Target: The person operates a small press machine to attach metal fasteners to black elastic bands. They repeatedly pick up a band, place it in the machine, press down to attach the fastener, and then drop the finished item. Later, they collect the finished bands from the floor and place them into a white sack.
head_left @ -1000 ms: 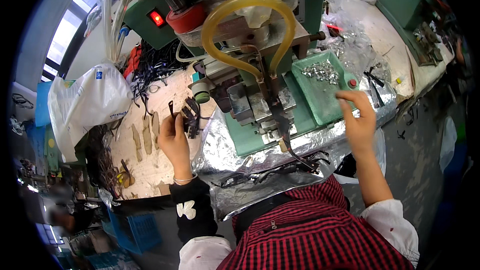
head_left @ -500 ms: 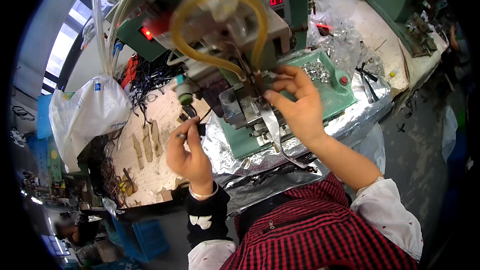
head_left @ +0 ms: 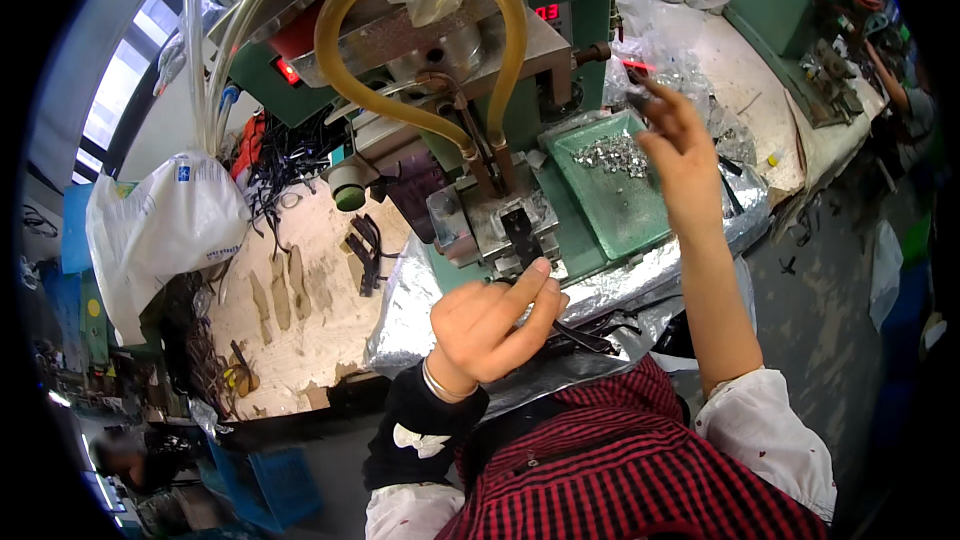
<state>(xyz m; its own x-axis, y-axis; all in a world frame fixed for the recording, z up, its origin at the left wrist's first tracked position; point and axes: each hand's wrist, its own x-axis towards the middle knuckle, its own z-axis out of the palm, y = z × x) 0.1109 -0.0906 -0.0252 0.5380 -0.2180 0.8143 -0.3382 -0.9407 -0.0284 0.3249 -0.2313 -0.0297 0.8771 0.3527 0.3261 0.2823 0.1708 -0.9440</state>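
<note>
My left hand (head_left: 490, 330) reaches in front of the machine's metal fixture (head_left: 535, 205). Its thumb and forefinger are closed at the near end of a flat black piece (head_left: 520, 236), which lies in the fixture. Off to the right, my right hand (head_left: 685, 165) is raised beside the green tray (head_left: 625, 225). Its fingertips are dark and blurred, so I cannot tell whether anything is in them. Small shiny metal parts (head_left: 612, 155) are heaped in the tray's far half.
A yellowish hose (head_left: 330, 35) loops above the fixture. Left of it sits a green round knob (head_left: 350, 198). Black strips (head_left: 366, 252) lie on the worktable (head_left: 330, 315), with a white plastic bag (head_left: 165, 215) farther left. Foil (head_left: 400, 310) covers the table's front.
My left hand has moved right to the fixture with the black piece. My right hand has left the fixture, going right and up past the tray. The shiny strip at the fixture is gone from there.
</note>
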